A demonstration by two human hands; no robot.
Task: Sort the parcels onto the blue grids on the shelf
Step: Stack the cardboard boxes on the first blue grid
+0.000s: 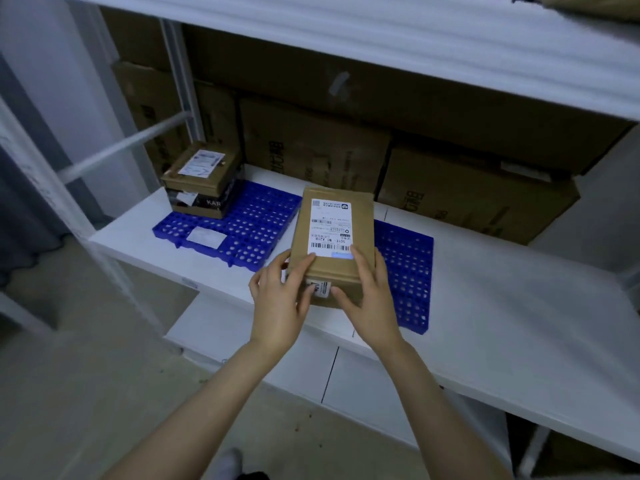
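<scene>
A brown cardboard parcel [334, 268] with a white shipping label on top sits between two blue grids, over the left edge of the right blue grid [407, 271]. My left hand [282, 299] grips its near left corner, fingers over the top. My right hand [370, 299] holds its near right corner, thumb on the front face. On the left blue grid [252, 223] stand two stacked parcels [202, 181], a brown one on a black one. A white label [205, 236] lies on that grid's front.
The white shelf board [502, 317] stretches to the right. Large cardboard boxes [467, 192] line the back of the shelf. An upper white shelf [381, 46] hangs overhead. A white frame post [65, 188] stands at the left, grey floor below.
</scene>
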